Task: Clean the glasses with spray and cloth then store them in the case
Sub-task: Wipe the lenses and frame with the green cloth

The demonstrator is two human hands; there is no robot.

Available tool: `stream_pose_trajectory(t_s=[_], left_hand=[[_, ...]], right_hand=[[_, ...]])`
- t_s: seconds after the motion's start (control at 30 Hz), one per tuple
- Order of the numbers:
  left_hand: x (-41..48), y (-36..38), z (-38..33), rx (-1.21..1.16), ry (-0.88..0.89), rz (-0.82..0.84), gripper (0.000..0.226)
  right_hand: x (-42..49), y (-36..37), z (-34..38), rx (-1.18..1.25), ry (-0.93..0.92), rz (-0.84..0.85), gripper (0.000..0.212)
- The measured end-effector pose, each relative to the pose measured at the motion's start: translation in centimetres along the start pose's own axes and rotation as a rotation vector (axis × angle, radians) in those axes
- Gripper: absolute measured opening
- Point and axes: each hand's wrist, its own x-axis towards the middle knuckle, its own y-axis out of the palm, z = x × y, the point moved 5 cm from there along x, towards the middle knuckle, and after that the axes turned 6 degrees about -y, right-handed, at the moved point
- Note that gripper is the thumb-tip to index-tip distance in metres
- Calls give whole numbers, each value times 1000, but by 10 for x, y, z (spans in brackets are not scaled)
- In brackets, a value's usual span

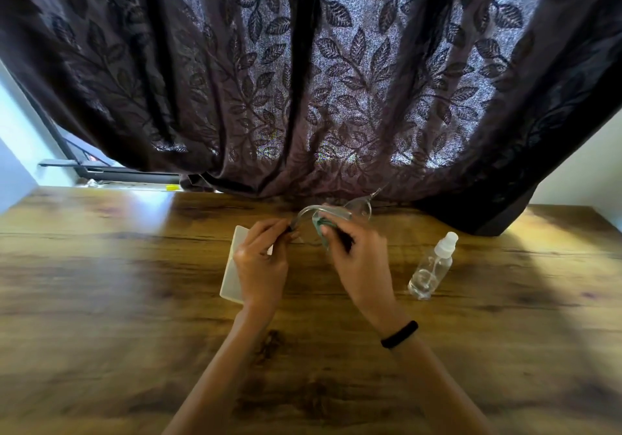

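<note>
Roughly at the middle of the wooden table (117, 266), both hands are raised a little above the surface and work on the glasses (359, 206) between them. The left hand (261, 261) has its fingers curled and pinches the tip of one temple arm, which arcs up and to the right toward the clear frame. The right hand (358, 261) grips a small teal cloth (319, 229) bunched between thumb and fingers, and presses it against the frame near where that temple arm joins it. One lens shows beyond the right hand's fingers, against the hem of the curtain (303, 81); the other lens is hidden by the cloth and fingers, and motion blur softens the detail there. A pale, flat, rectangular case (234, 266) lies on the table partly beneath the left hand, and whether its lid is closed I cannot tell. The spray bottle (432, 266), clear with a white capped nozzle, stands on the table to the right of the right hand, apart from it. A black wristband (399, 334) circles the right wrist. The dark, leaf-patterned curtain hangs behind the table's far edge and fills the upper part of the view.
</note>
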Motion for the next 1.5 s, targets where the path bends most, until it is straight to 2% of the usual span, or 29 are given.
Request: stream_pose_trajectory(t_s=[0.1,0.2,0.4,0.53,0.73,0.87,1.13,1.33,1.5], left_hand=[[0,-1,-3,4,36,9,25],[0,-3,-5,1,35,-12,27],[-1,-5,-6,5,41,-28,28],[-1,-3,-7,-11,36,-49,27],[-4,-4,-3,1,59,-53,29],[-6,-5,-1,5,54,-62,30],[2,-14,-2,5,13,-130,16],[4,-11,-10,16,46,-118,17],[4,-9,-10,8,43,-139,18]], right_hand=[[-2,12,8,-266,-127,58,28],[-5,12,9,-395,-139,10,28],[-3,14,1,-341,-22,72,27],[-2,24,2,-200,-38,191,25],[-11,28,7,19,-5,171,16],[-14,27,4,87,21,209,20],[-23,19,-5,-98,-58,302,23],[-17,10,0,-247,-136,156,18],[-22,15,1,-163,-71,166,12]])
